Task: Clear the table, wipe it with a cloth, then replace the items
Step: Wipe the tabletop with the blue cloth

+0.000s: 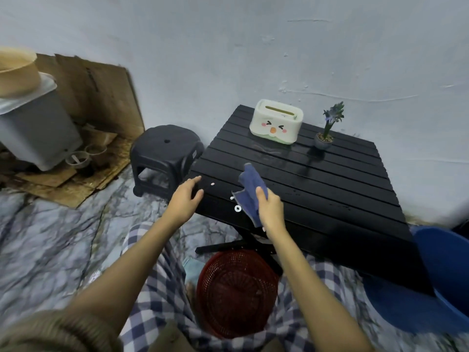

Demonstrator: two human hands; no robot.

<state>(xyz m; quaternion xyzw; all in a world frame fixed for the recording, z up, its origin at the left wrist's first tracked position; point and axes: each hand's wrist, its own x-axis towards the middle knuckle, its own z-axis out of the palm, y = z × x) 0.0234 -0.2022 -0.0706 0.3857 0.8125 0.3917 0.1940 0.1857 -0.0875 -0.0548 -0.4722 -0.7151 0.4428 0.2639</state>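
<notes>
A black slatted table (330, 179) stands against the pale wall. At its back sit a cream tissue box (276, 121) with a cartoon face and a small potted plant (327, 134) with purple flowers. My right hand (270, 208) is closed on a blue cloth (250, 185), held just above the table's near left part. My left hand (185, 199) hovers with fingers spread at the table's left corner, holding nothing. A few small white bits (237, 208) lie on the slats between my hands.
A dark plastic stool (165, 156) stands left of the table. A red mesh basket (237, 293) rests on the floor between my legs. A blue basin (441, 275) sits under the table's right edge. A grey bin (35, 128) and cardboard (101, 92) fill the left corner.
</notes>
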